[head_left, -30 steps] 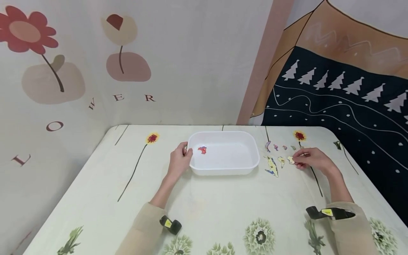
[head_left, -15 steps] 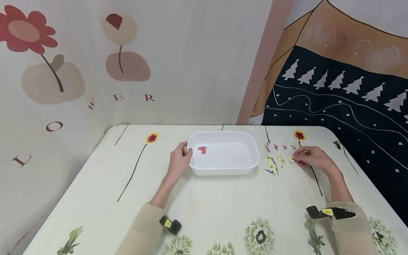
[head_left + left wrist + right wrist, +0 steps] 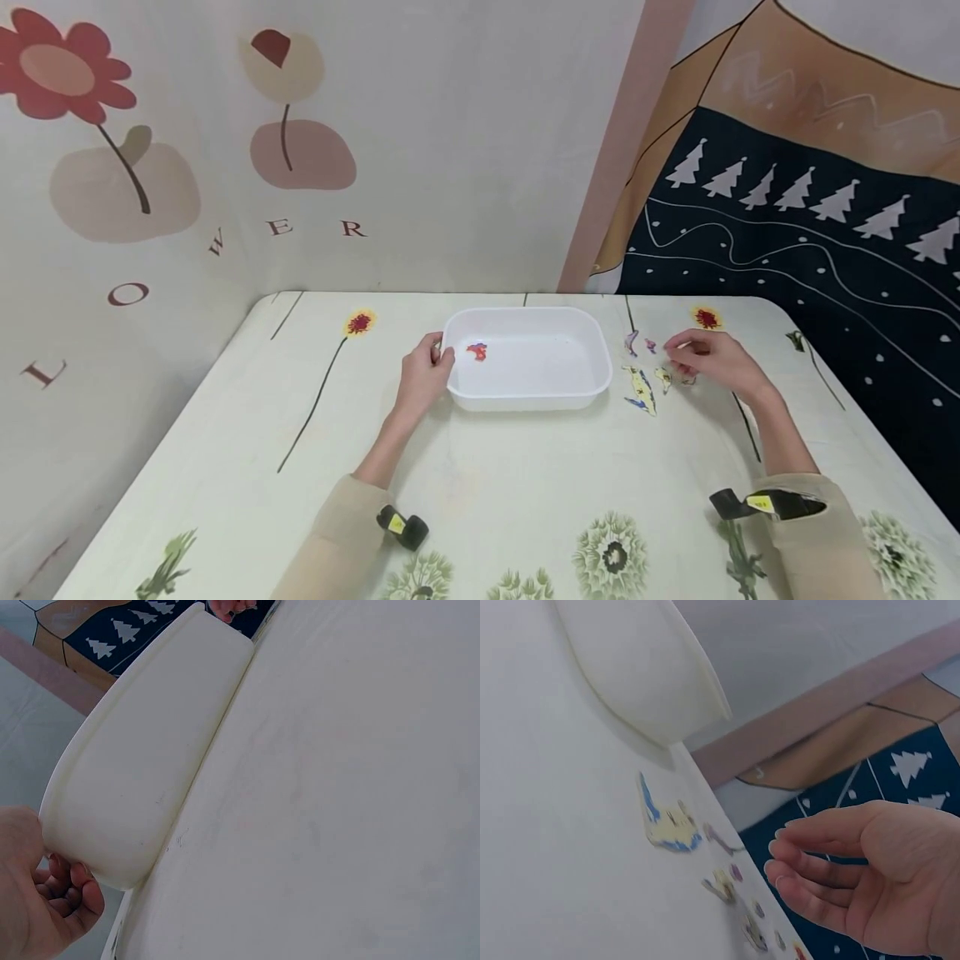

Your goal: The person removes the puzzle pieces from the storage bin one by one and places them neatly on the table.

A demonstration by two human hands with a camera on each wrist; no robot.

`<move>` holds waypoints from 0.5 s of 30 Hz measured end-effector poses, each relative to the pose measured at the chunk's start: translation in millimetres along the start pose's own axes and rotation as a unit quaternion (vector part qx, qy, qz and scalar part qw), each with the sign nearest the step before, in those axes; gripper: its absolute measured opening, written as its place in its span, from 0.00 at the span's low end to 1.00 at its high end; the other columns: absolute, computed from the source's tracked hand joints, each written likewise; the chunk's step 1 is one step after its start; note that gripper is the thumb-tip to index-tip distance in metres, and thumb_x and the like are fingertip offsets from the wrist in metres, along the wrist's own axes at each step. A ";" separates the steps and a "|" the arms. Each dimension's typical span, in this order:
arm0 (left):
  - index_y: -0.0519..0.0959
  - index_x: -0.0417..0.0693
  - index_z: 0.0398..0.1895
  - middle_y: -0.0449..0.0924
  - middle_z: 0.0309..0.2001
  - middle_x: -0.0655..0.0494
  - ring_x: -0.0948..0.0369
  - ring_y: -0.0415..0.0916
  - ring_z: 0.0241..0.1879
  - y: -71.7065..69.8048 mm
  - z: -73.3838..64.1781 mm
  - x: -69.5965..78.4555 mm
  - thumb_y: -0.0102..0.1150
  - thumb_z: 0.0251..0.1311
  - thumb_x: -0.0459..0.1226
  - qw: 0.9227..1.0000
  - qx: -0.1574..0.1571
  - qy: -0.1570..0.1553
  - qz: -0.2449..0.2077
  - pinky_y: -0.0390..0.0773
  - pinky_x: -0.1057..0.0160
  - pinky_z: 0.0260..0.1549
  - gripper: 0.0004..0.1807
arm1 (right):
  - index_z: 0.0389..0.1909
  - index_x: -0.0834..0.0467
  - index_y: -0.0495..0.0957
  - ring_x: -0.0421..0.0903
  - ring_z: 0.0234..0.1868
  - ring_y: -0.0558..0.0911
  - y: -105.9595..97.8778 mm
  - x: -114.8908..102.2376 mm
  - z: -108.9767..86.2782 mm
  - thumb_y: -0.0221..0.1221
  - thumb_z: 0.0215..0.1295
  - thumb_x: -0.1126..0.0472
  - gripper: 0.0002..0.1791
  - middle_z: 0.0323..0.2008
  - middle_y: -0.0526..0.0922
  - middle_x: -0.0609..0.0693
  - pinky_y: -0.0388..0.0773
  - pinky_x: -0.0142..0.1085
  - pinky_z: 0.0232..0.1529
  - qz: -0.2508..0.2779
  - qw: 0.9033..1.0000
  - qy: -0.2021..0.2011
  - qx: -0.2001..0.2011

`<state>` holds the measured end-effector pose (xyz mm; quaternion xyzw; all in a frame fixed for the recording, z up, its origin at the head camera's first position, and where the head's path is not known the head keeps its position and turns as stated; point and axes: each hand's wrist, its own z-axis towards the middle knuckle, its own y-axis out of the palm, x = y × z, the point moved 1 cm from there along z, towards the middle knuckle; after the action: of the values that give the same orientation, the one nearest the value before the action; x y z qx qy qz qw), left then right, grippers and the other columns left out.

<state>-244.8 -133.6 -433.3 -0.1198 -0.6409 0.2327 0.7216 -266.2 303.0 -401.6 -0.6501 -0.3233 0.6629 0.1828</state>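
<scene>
My left hand (image 3: 423, 379) grips the left end of a white plastic tray (image 3: 525, 402), thumb over the rim and fingers curled beneath it. Inside the tray lies one small red and blue piece (image 3: 477, 352). My right hand (image 3: 712, 360) hovers above a group of small flat cutout pieces, its fingers loosely bent with nothing visible between them. Nearest to its fingertips are a small pink piece (image 3: 650, 345) and a small yellow piece (image 3: 663, 380). A larger yellow and blue piece (image 3: 671, 825) lies closer to the tray. Under the hand other pieces are partly hidden.
The table wears a pale cloth (image 3: 480, 467) with printed flowers. A purplish piece (image 3: 632, 342) lies just right of the tray. Behind the table hang a pale printed curtain (image 3: 450, 150) and a dark cloth with white trees (image 3: 795, 233).
My right hand has left a small pale yellow piece, which stays on the table, and moved left and slightly away over the group. The left hand and tray are unmoved.
</scene>
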 end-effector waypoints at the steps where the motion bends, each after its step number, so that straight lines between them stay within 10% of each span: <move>1: 0.73 0.34 0.65 0.65 0.27 0.53 0.60 0.62 0.26 0.1 0.2 0.0 0.52 0.71 0.35 1.000 0.000 0.000 0.000 0.61 0.68 0.22 0.22 | 0.55 0.70 0.77 0.51 0.34 0.79 2.5 -3.2 1.0 0.58 0.74 0.57 0.19 0.35 0.82 0.58 0.79 0.35 0.36 0.003 1.000 -0.006 -0.002; 15: 0.73 0.33 0.65 0.65 0.27 0.53 0.60 0.62 0.25 1.0 0.2 -0.5 0.53 0.71 0.35 1.000 0.003 0.003 -0.001 0.61 0.68 0.21 0.22 | 0.54 0.65 0.79 0.54 0.37 0.80 35.8 -46.1 6.2 0.58 0.74 0.57 0.17 0.38 0.82 0.59 0.81 0.34 0.39 0.057 0.996 -0.067 0.005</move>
<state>-245.1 -133.0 -434.2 -0.1176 -0.6382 0.2333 0.7242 -261.8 245.4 -391.5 -0.6208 -0.2944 0.7156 0.1259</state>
